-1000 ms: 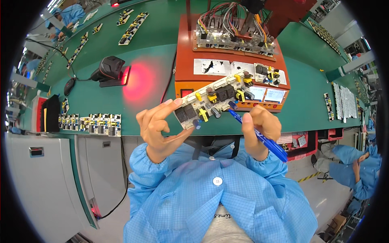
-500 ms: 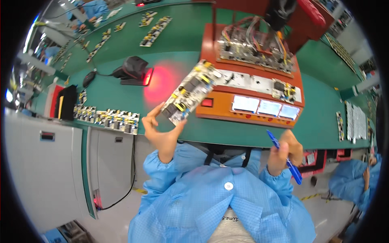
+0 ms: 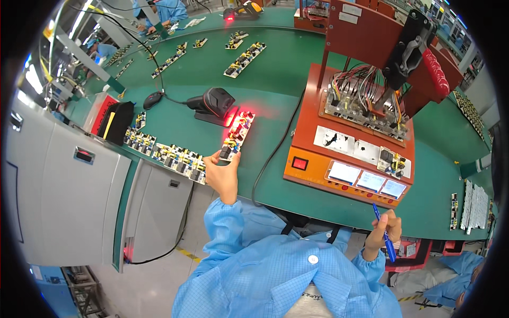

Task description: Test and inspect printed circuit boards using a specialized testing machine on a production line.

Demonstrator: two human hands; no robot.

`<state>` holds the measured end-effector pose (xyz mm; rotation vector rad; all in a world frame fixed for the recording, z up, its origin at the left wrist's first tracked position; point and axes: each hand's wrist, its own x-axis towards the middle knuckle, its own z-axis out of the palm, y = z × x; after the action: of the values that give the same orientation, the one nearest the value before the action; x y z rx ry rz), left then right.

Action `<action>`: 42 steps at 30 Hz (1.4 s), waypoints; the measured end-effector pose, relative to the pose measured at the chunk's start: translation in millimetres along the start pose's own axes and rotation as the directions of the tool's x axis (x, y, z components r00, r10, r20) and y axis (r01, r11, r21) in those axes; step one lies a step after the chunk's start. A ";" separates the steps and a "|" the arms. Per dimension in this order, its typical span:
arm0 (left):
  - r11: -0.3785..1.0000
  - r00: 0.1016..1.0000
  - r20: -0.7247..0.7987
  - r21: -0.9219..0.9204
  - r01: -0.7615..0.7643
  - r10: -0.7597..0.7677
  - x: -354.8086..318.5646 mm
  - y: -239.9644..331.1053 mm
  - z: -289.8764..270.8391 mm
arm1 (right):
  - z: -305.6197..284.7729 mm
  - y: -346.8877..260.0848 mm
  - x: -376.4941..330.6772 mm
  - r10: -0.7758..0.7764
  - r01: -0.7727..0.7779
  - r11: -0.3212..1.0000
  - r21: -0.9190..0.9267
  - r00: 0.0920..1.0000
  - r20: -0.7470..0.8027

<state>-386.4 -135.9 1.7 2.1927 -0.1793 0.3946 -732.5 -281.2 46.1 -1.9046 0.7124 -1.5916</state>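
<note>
Before the lit face of the one black scanner (image 3: 213,104), on your left side of the green bench (image 3: 278,193), you have one long circuit board (image 3: 237,138). Your left hand (image 3: 223,176) pinches its near end between thumb and fingers; your right hand (image 3: 386,228) is closed around one blue pen (image 3: 389,249), well apart from the board.

The board's long axis runs away from you, its far end leaning right into the red glow, its components facing up. You cannot tell whether it touches the bench.

Just left of your left hand lies a row of boards (image 3: 180,160), too tightly packed to count. Beyond it sits one mouse (image 3: 153,99). To the right, one black cable (image 3: 271,157) curves between your board and one orange test box (image 3: 313,177), which has three small screens (image 3: 368,181) and bears one shorter board (image 3: 391,163).
</note>
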 end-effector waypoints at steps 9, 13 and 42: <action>0.998 0.995 0.098 0.060 0.010 -0.016 17.3 15.9 4.8 | 1.2 3.0 5.0 -0.012 0.013 0.999 -0.051 1.000 0.028; 0.999 0.991 0.130 0.042 0.011 -0.016 36.9 28.7 28.7 | -0.3 4.2 5.0 -0.012 0.014 0.998 -0.066 0.999 0.032; 0.714 0.793 0.287 -0.656 -0.246 0.537 19.0 165.4 127.6 | -70.5 7.8 -23.2 0.014 -0.047 0.959 -0.280 0.993 -0.121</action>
<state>-385.0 -337.4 60.0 1.5586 -0.9452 0.0168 -806.1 -275.8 34.7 -1.9965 1.0644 -1.6664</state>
